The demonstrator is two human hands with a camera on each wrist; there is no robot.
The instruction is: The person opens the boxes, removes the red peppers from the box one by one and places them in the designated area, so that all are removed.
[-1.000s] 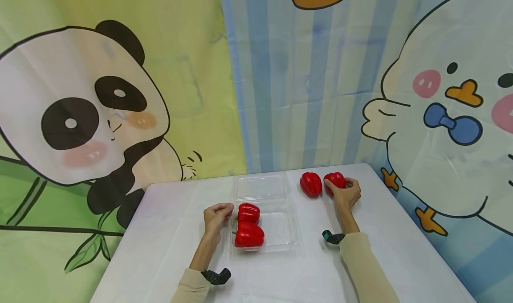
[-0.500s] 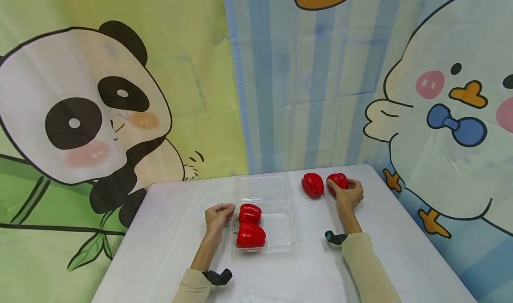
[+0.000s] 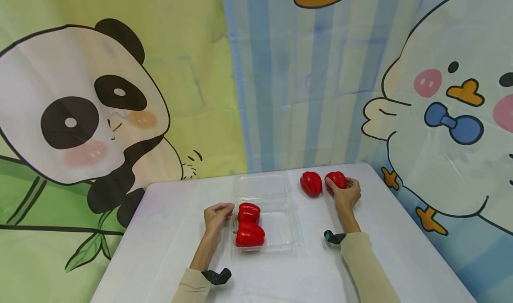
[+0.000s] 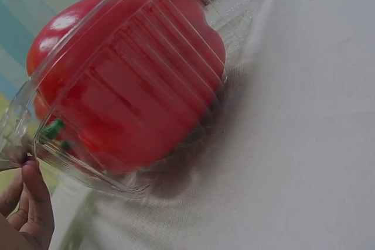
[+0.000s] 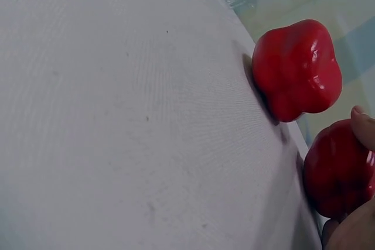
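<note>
A clear plastic clamshell box [image 3: 278,231] lies unfolded on the table, its lid [image 3: 262,187] toward the back. Two red bell peppers stand in its left half, a rear pepper [image 3: 249,213] and a front pepper [image 3: 250,235]. My left hand [image 3: 216,217] pinches the box's left rim; in the left wrist view the fingertips [image 4: 36,182] meet at its corner, beside a pepper with a green stem [image 4: 54,129]. At the back right, my right hand [image 3: 348,193] grips another red bell pepper [image 3: 335,179], thumb on its near side. One more pepper [image 5: 296,71] sits to its left, untouched.
The white table [image 3: 160,249] ends at a cloth backdrop [image 3: 276,80] printed with a panda and a chick. Both wrists carry small black devices, such as the left wrist device [image 3: 217,276]. White tabletop lies between the box and the right arm.
</note>
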